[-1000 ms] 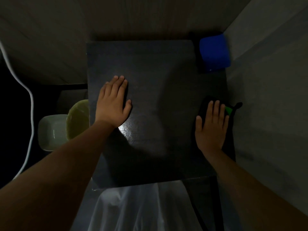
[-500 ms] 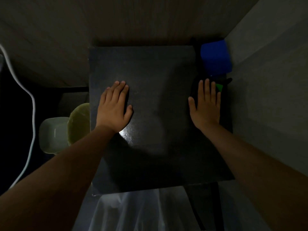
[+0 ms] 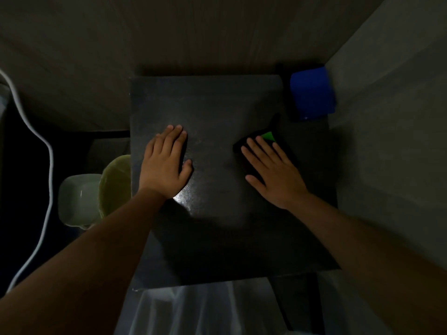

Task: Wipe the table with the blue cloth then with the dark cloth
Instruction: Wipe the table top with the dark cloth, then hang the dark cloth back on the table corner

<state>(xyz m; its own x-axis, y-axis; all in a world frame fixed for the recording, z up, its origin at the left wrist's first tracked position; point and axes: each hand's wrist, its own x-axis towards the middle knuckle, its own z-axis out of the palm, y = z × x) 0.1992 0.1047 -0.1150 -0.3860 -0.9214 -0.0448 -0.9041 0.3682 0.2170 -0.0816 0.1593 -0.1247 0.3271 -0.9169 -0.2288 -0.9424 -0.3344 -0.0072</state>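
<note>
A dark square table (image 3: 217,107) fills the middle of the dim head view. My right hand (image 3: 273,170) lies flat, fingers spread, pressing the dark cloth (image 3: 271,136) onto the table right of centre; a green patch on the cloth shows past my fingertips. My left hand (image 3: 164,163) rests flat on the bare tabletop at the left, holding nothing. The blue cloth (image 3: 312,95) sits folded at the table's far right corner, apart from both hands.
A yellow-green bin (image 3: 116,184) and a pale basin (image 3: 79,199) stand on the floor left of the table. A white cable (image 3: 49,153) runs down the far left. Walls close in behind and to the right. White fabric (image 3: 200,310) hangs below the near edge.
My right hand slid the dark cloth from the right edge forward toward the blue cloth, then left toward the table's middle. My left hand stayed in place.
</note>
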